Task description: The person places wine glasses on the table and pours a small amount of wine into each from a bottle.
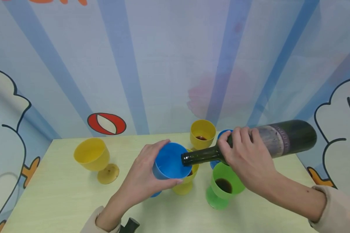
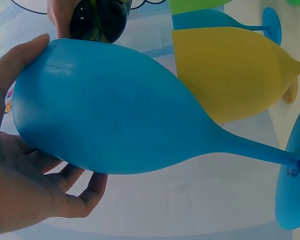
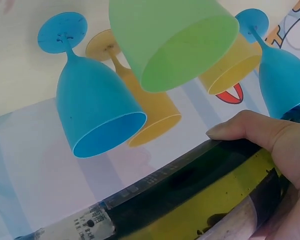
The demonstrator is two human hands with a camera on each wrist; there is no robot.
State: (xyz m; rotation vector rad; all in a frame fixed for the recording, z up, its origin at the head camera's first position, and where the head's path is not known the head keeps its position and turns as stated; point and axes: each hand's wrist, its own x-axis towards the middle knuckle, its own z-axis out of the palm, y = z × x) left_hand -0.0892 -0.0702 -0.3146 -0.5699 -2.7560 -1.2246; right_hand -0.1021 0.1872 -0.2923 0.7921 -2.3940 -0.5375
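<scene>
In the head view my left hand (image 1: pixel 144 173) grips a blue goblet (image 1: pixel 169 161) by its bowl, thumb and fingers on opposite sides. The left wrist view shows the goblet's bowl (image 2: pixel 115 110), stem and round foot; I cannot tell whether the foot touches the table. My right hand (image 1: pixel 248 158) holds a dark green wine bottle (image 1: pixel 297 137) around its neck and shoulder. The bottle lies tilted, its mouth just over the blue goblet's right rim. No dark liquid is visible in the part of that goblet I can see. Fingers curl round the labelled glass in the right wrist view.
Close behind the blue goblet stands a yellow goblet (image 1: pixel 183 188). A green goblet (image 1: pixel 236 181) and a back yellow goblet (image 1: pixel 202 129) contain dark liquid. Another blue goblet (image 3: pixel 97 107) is partly hidden by the bottle. Far left, a yellow goblet (image 1: pixel 91 155) stands apart on the pale table (image 1: pixel 61 200).
</scene>
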